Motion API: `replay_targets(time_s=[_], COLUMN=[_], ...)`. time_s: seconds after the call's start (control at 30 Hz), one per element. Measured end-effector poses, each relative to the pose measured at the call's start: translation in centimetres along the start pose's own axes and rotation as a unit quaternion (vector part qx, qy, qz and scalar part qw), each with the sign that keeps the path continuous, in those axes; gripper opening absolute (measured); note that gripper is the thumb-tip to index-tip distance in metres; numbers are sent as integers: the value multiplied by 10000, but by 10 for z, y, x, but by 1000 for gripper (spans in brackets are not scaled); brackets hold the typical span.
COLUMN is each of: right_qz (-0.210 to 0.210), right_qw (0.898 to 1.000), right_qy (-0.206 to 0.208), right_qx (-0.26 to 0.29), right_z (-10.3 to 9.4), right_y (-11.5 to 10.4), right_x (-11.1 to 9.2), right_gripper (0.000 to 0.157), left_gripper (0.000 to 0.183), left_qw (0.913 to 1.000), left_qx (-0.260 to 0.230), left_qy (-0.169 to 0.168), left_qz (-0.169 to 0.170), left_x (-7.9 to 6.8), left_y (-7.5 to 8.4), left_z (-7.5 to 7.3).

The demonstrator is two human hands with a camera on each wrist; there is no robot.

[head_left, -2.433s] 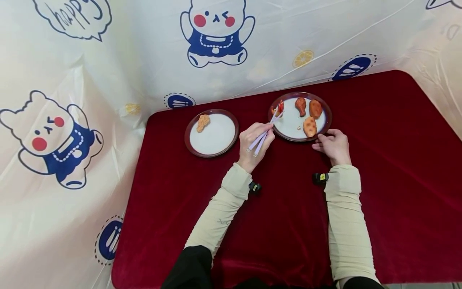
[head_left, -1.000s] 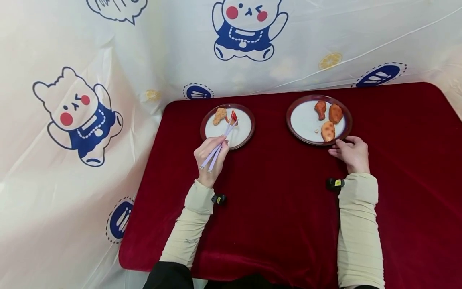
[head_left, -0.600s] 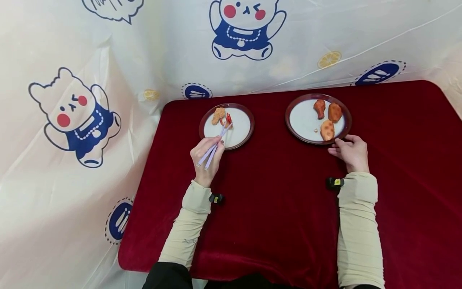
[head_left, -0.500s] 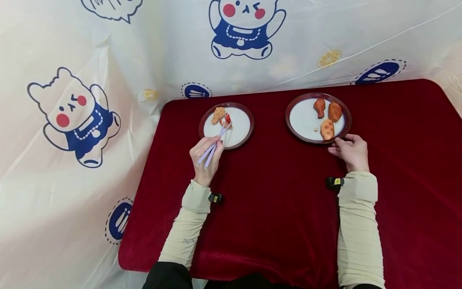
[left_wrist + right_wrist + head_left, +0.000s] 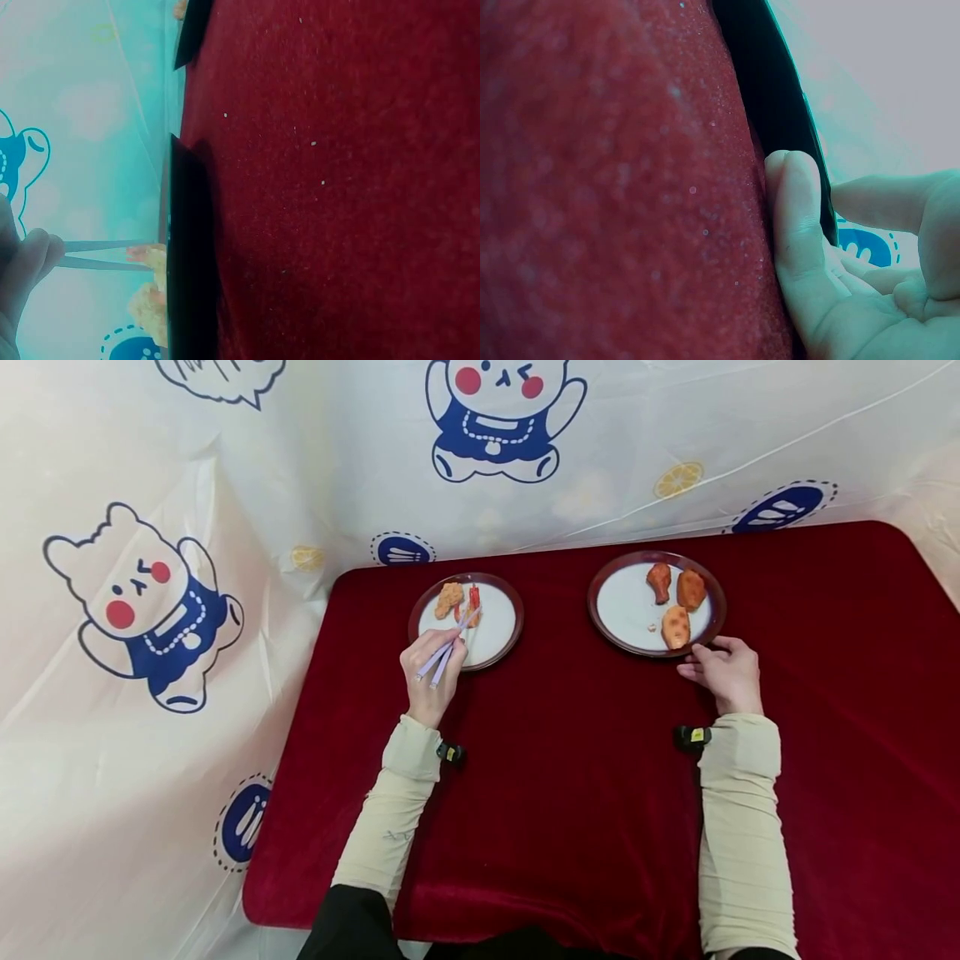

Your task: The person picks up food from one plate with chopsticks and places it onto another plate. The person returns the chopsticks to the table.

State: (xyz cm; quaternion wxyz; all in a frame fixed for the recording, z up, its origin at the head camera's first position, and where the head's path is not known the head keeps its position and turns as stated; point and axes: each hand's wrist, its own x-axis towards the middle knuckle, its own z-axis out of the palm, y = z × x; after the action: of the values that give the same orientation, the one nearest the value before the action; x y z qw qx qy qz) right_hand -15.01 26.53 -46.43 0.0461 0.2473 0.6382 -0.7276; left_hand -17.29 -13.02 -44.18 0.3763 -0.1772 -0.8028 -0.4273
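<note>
In the head view my left hand (image 5: 427, 696) holds lilac chopsticks (image 5: 441, 672) over the left plate (image 5: 499, 623), which is white with a dark brown rim. Their tips are at a red-tailed fried shrimp (image 5: 474, 597). The left wrist view shows its pink tail (image 5: 139, 253) between the tips, the battered body down at the plate. Beside it lies a craggy fried chicken piece (image 5: 449, 598). My right hand (image 5: 729, 677) pinches the near right rim of the right plate (image 5: 621, 607); in the right wrist view, thumb (image 5: 881, 201) and index finger (image 5: 798, 202) lie either side of it.
On the right plate lie a drumstick (image 5: 659, 580), a brown chicken piece (image 5: 690, 590), a tan spotted piece (image 5: 676, 628) and a small crumb (image 5: 652, 628). A dark red cloth (image 5: 570, 760) covers the table. A printed white curtain (image 5: 615, 435) hangs behind and at the left.
My left hand has carried the shrimp with the chopsticks from the right plate leftward to the left plate, then moved slightly forward. My right hand stays at the right plate's rim.
</note>
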Motion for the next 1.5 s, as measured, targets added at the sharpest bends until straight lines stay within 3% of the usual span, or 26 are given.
replay_targets(time_s=[0.37, 0.9, 1.3, 1.5], right_qz=[-81, -88, -63, -112], right_qw=[10000, 9999, 10000, 9999], right_qy=[-30, -43, -51, 15], right_qx=[-21, -66, -16, -122], right_z=[2, -1, -2, -1], right_y=[-2, 0, 0, 0], right_x=[0, 0, 0, -1], right_gripper=[63, 64, 64, 60], left_gripper=[16, 15, 13, 13], left_qw=[9997, 9997, 9992, 9997], left_qx=[210, 234, 363, 129], left_qy=[-87, -50, 105, 146], left_qz=[-24, -50, 133, 154], left_x=[7, 6, 13, 19], left_y=[-7, -6, 5, 19], left_z=[9, 12, 9, 13])
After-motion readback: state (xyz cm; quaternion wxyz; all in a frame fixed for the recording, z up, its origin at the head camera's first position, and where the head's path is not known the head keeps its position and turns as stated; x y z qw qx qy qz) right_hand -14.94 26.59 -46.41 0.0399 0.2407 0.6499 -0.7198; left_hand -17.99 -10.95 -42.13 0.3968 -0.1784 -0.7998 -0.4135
